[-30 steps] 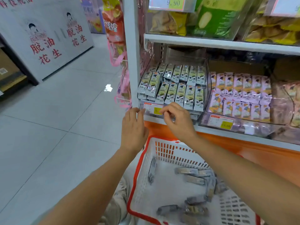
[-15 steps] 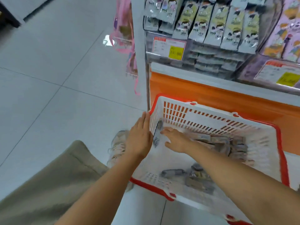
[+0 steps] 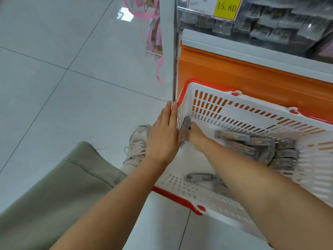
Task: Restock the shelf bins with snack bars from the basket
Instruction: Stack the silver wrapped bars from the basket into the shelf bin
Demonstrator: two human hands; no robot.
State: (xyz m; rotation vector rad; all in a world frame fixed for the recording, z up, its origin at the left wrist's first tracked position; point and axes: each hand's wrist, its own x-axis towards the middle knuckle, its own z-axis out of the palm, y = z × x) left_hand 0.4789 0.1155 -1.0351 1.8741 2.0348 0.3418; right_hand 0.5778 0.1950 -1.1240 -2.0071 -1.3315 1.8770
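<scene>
The step in hand is picking a snack bar out of the basket (image 3: 261, 114), which sits on the floor against the orange base of the shelf.

The left hand (image 3: 164, 138) lies flat, fingers straight and together, against the outside of the basket's left wall. The right hand (image 3: 195, 137) is inside the basket, its fingers reaching a single bar (image 3: 186, 123) that stands on edge against the inside of that same wall. The left hand hides the fingertips, so I cannot tell whether they have closed on the bar.

To do this well, the left hand should brace the wall so the light basket does not slide while the right hand works. The bar stands close against the slotted wall, so tipping it inward first would probably free both faces for a pinch.

A loose pile of bars (image 3: 252, 147) lies toward the basket's right side, and gathering several per trip would likely save reaches. The clear shelf bin (image 3: 261, 24) sits above the basket, behind a yellow price tag (image 3: 227, 6).
</scene>
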